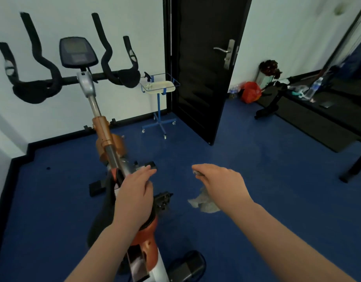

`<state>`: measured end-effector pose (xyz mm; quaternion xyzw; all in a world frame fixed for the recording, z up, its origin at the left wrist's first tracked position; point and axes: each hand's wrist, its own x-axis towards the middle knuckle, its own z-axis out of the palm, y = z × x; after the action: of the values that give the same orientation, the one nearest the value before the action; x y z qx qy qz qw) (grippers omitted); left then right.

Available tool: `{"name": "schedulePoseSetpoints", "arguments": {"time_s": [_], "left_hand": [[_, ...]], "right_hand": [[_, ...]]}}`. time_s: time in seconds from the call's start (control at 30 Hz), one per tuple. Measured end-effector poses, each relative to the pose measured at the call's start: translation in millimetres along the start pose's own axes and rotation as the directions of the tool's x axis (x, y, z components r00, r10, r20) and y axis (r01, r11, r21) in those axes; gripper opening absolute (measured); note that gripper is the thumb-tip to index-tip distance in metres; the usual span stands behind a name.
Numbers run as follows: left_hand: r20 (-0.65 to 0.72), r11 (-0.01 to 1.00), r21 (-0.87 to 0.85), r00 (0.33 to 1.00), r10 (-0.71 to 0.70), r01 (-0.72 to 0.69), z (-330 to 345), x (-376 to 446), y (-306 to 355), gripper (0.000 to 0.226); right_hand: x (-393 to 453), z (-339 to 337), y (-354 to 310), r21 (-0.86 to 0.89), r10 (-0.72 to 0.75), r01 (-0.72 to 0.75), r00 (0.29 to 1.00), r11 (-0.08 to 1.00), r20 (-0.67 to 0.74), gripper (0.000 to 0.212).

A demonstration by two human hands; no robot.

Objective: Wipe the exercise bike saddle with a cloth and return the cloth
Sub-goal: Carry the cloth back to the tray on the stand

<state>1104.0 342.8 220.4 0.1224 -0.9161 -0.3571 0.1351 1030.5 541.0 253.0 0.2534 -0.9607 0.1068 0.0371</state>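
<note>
One exercise bike (106, 151) on blue floor (257, 200), white walls. Left hand (135, 192), fingers loose, rests flat on its black saddle (103, 206). Right of the bike, right hand (218, 180) pinches one grey cloth (204, 202); one tray stand (159, 88) behind.

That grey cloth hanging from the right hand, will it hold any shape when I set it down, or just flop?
Probably flops: the cloth hangs crumpled below the right hand, pinched only at the top. It looks thin and light, so it should land in a loose heap. It could drape off a narrow edge, so the tray stand by the door looks the safer spot.
</note>
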Motion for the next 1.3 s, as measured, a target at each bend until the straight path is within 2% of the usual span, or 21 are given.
{"name": "schedulePoseSetpoints", "arguments": {"time_s": [0.13, 0.4, 0.57, 0.67, 0.87, 1.07, 1.3], "left_hand": [[-0.019, 0.992, 0.12, 0.999, 0.043, -0.041, 21.9, 10.9, 34.7, 0.036], [0.056, 0.981, 0.191, 0.998, 0.004, -0.014, 77.2, 33.1, 85.6, 0.035], [0.086, 0.968, 0.244, 0.995, 0.04, -0.06, 107.4, 65.0, 109.3, 0.034], [0.098, 0.965, 0.249, 0.994, 0.056, -0.079, 128.1, 88.3, 123.3, 0.033], [0.081, 0.961, 0.262, 0.994, 0.068, -0.087, 170.1, 156.3, 134.7, 0.032], [0.048, 0.955, 0.297, 0.999, -0.006, -0.009, 203.3, 232.1, 140.3, 0.032], [0.079, 0.93, 0.368, 0.996, -0.028, -0.003, 223.8, 323.1, 154.0, 0.036]], "right_hand": [[-0.5, -23.7, 50.7, 0.005, -0.016, 0.017, 0.999, 1.0, -0.04, 0.019], [6.4, -45.3, 139.3, 0.03, 0.0, 0.002, 0.999, 1.0, -0.043, 0.021], [27.3, -40.7, 179.9, 0.016, -0.03, 0.034, 0.979, 0.999, -0.204, 0.018], [43.8, -37.9, 203.8, 0.024, -0.046, 0.053, 0.966, 0.998, -0.256, 0.024], [111.0, -25.3, 248.2, 0.019, -0.093, 0.1, 0.968, 0.995, -0.231, 0.025], [199.3, -8.5, 280.3, 0.052, -0.149, 0.157, 0.979, 0.986, -0.14, 0.023], [293.9, -5.7, 310.6, 0.078, -0.183, 0.19, 0.98, 0.979, -0.082, 0.024]]}}
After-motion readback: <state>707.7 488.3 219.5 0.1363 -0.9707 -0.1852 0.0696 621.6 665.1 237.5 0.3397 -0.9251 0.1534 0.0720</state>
